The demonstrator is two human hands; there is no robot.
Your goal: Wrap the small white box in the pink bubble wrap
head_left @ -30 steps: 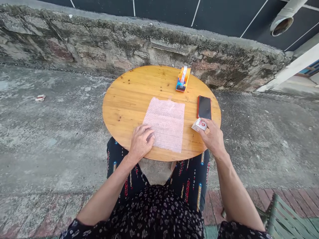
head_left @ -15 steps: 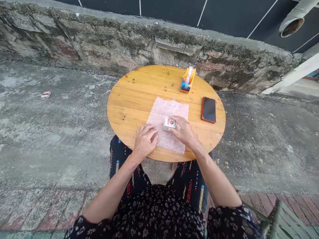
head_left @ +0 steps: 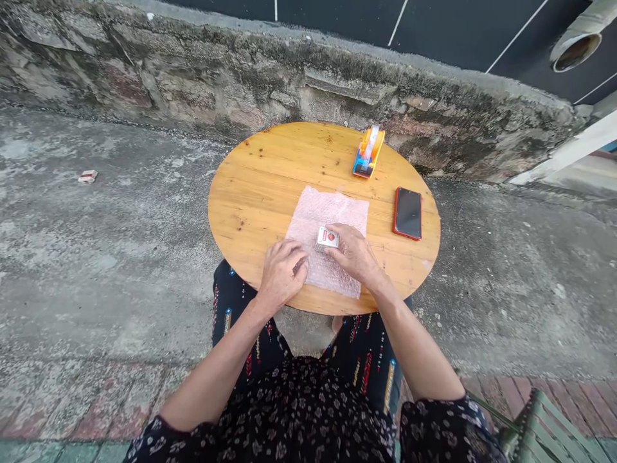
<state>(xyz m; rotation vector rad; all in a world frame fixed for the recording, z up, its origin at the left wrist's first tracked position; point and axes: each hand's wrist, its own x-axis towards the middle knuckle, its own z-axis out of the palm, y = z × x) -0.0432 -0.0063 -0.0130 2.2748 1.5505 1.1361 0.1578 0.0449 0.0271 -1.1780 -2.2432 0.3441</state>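
My right hand (head_left: 355, 252) grips a small white box (head_left: 328, 237) with red print on its top, thumb on the near side and fingers on the far side. The box is over the middle of a pink sheet of bubble wrap (head_left: 337, 209) that lies flat on the round wooden table. My left hand (head_left: 283, 269) rests at the sheet's left edge, its fingers loosely bent and the thumb apart from them. Nothing shows in the left hand, though its palm side is hidden.
On the wooden table (head_left: 255, 193), a tape dispenser (head_left: 369, 153) stands at the back right and a red-edged phone (head_left: 407, 213) lies at the right. Beyond is a low stone wall (head_left: 193, 83). A green slatted chair (head_left: 554, 427) is at the lower right.
The view has shifted slightly, so the dispenser and phone appear a little further right. Both hands keep nearly the same place and hold, with the box still in my right hand.
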